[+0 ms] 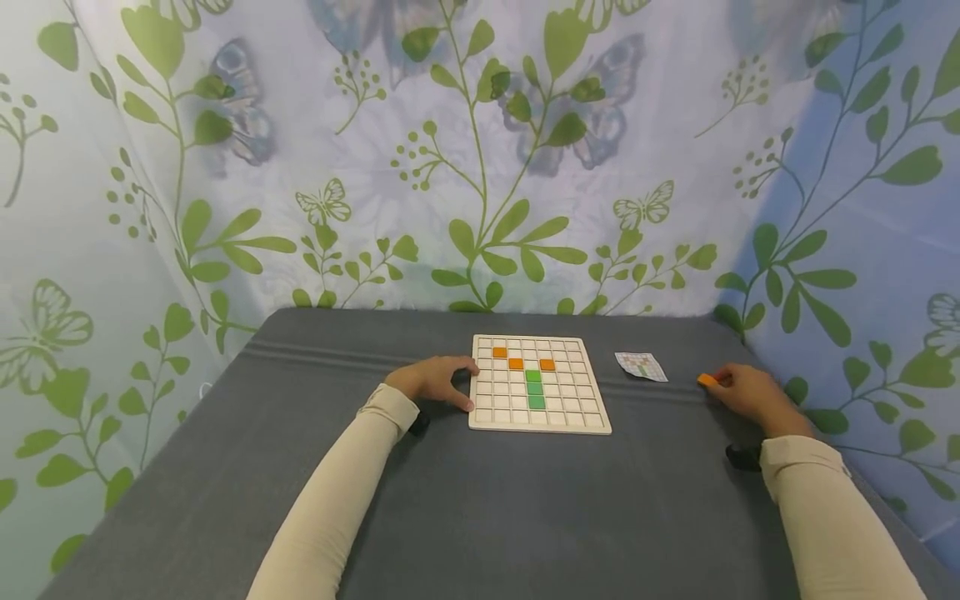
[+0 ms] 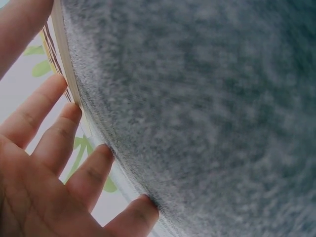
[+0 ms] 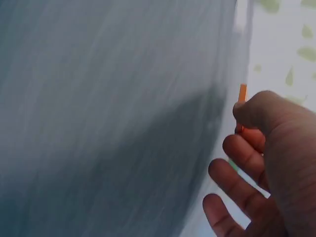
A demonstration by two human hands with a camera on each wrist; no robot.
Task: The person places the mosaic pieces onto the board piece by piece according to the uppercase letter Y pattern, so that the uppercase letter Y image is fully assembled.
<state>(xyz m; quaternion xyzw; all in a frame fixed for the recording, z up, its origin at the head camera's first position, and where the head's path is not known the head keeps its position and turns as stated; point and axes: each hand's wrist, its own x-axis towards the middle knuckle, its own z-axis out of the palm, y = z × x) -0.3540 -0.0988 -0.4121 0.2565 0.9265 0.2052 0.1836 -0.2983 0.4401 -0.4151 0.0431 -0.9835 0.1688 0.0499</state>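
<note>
A white gridded board [image 1: 495,417] lies on the dark grey table. Set in its squares are several orange tiles [image 1: 516,364] and green tiles [image 1: 534,389], the green ones in a column. My left hand [image 1: 437,380] touches the board's left edge, thumb near the front corner and fingers further back; in the left wrist view its fingertips rest along the board's side [image 2: 64,54]. Out to the right, my right hand [image 1: 746,393] pinches an orange tile [image 1: 707,380] between thumb and forefinger. The right wrist view shows that tile [image 3: 242,93] edge-on, the other fingers loosely bent.
A small paper card [image 1: 641,367] printed with a coloured grid lies between the board and my right hand. Patterned cloth [image 1: 420,208] with leaves and butterflies hangs behind the grey table [image 1: 525,517] and along both sides.
</note>
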